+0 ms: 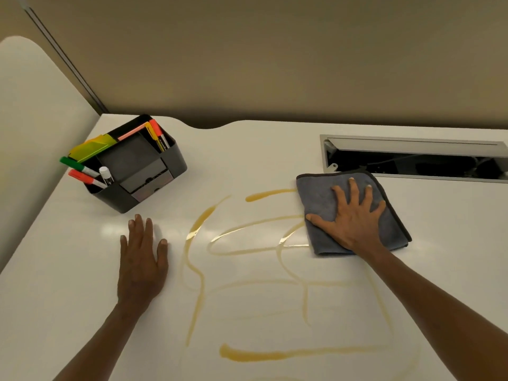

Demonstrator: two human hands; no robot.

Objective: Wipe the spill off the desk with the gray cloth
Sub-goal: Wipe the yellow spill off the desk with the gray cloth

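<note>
Right hand (354, 218) flat, fingers spread, pressing the folded gray cloth (354, 213) at the spill's (247, 270) far-right edge; streaks run leftward and toward the person across the worktop (247, 149); left hand (143, 259) flat, empty.

One head-worn wide-angle view (no second camera), looking forward and steeply down at close range over my desk (261, 160); wall fills the upper frame.
</note>
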